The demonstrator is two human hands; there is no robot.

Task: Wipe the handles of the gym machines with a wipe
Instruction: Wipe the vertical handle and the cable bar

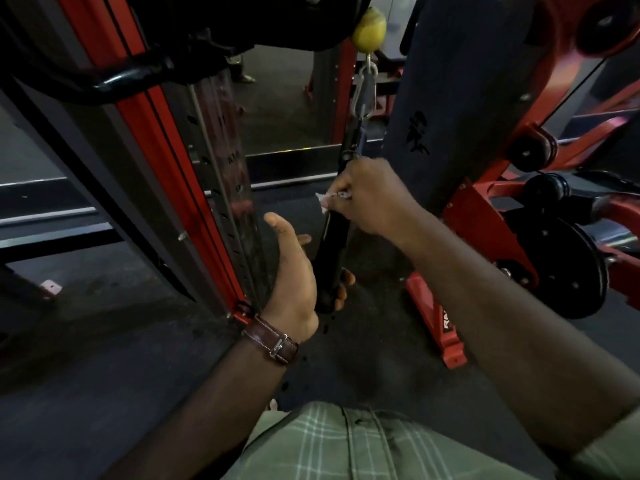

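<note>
We are steadying the hanging black cylindrical rubber handle (331, 251) with our left hand (294, 275), fingers curling round its lower end, while our right hand (369, 199) is pinching the small white crumpled wipe (327, 199) against its upper part, and the freely hanging handle is risking to swing and shed the wipe.

1. The wipe (329, 199) shows only as a white scrap at frame center; the right hand (370, 199) covers the rest.
2. The handle (332, 244) is hidden under that hand at its top, and its lower end sits behind the left hand (294, 271).
3. Left fingers past the handle are mostly out of sight.
4. The weight plate (568, 268) is partly masked by the red frame at right.
5. Lettering on the red foot (446, 327), lower right, is cut short and unreadable.
</note>
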